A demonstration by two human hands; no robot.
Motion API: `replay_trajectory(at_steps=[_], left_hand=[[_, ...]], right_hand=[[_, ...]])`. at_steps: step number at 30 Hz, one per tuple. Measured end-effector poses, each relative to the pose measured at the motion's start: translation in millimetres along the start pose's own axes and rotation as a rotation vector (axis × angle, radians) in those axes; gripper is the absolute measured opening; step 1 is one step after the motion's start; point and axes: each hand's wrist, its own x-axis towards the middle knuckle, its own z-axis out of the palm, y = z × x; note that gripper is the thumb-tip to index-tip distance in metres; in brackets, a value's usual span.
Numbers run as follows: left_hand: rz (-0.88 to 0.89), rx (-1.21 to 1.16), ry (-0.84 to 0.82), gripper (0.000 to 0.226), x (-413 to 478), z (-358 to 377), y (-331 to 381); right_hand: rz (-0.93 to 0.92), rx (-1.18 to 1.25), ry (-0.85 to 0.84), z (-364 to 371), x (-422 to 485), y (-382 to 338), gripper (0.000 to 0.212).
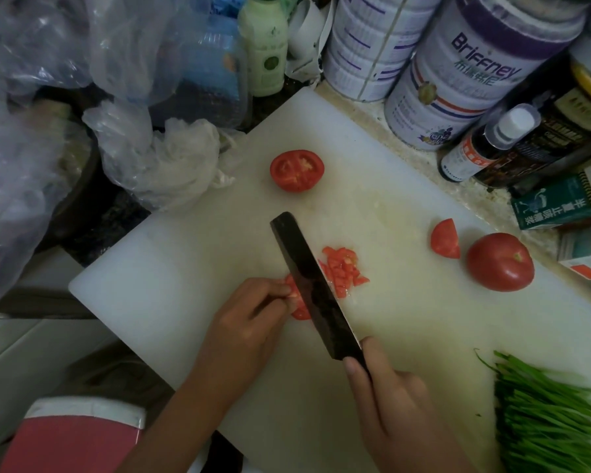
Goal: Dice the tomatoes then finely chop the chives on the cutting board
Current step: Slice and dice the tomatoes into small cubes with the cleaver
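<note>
I am dicing a tomato on a white cutting board point(185, 254). My right hand point(386, 401) is wrapping round the handle of a dark, broad-bladed knife point(311, 285), with thumb and forefinger curling up against the heel of the blade. The blade is slanting away from me across the middle of the board. My left hand point(243, 322) is pinching the uncut tomato piece point(297, 302) with bent fingertips, and that piece is lying tight against the blade's left face. Just to the right of the blade, a small heap of diced tomato point(343, 271) is sitting on the board. A tomato half point(297, 170) is lying cut side up near the far edge. A tomato wedge point(445, 243) and a whole tomato point(499, 261) are waiting side by side at the right edge. The chives point(546, 411) are lying uncut across the near right corner. Plastic bags point(157, 158) are crowding the counter on the left, and large tins point(464, 73) are standing beyond the board.
</note>
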Motion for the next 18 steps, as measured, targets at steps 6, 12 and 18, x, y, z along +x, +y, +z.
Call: replay_trajectory(at_steps=[6,12,18], left_hand=[[-0.010,-0.010,0.006,0.017,0,-1,2],[-0.005,-0.019,0.011,0.012,2,-2,2],[0.004,-0.028,0.005,0.011,4,-3,2]], right_hand=[[0.025,0.007,-0.043,-4,4,-4,0.013],[-0.036,0.028,-0.002,4,6,0,0.022],[0.028,-0.254,0.044,17,6,-7,0.044]])
